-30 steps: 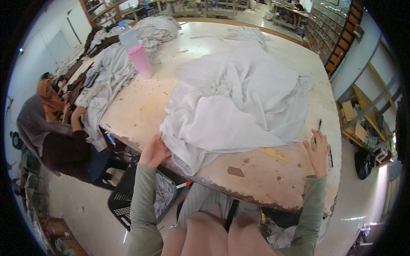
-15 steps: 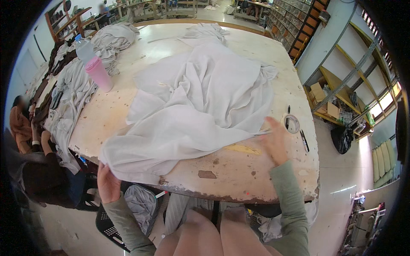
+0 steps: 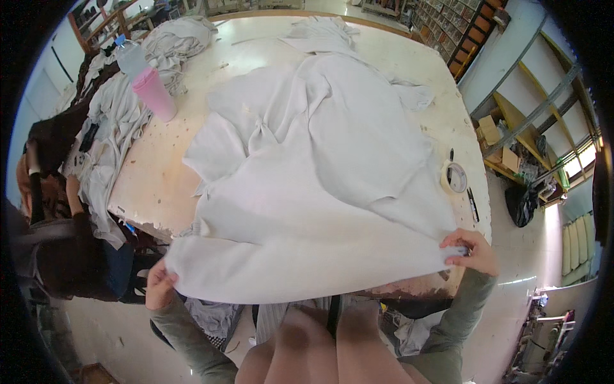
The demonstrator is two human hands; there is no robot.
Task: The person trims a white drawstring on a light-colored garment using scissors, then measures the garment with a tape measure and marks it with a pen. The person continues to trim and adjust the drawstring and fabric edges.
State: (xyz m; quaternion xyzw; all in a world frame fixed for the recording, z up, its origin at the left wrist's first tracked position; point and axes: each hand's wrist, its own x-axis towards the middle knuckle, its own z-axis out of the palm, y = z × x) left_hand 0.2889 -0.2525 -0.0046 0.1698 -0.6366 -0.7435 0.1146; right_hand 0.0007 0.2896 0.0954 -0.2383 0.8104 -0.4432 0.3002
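A light grey, soft fabric garment (image 3: pixel 288 211) lies spread over the table, its near edge stretched between my two hands and hanging a little past the table's front. My left hand (image 3: pixel 161 281) pinches the garment's near left corner, just off the table edge. At the near right, my right hand (image 3: pixel 472 251) grips the other end of that edge, fingers closed on the cloth. Folds run through the garment's middle, and a narrower part of it reaches toward the far side.
A pink tumbler (image 3: pixel 153 95) and a clear bottle (image 3: pixel 130 59) stand at the left beside heaped grey cloth (image 3: pixel 115 118). A tape roll (image 3: pixel 454 177) and a pen (image 3: pixel 472 205) lie at the right. Another person (image 3: pixel 70 256) works at the left; a shelf rack (image 3: pixel 531 128) stands right.
My right hand has moved right and nearer, and now holds the cloth there. The garment's near edge is pulled out wide and covers more of the table front. My left hand keeps its corner.
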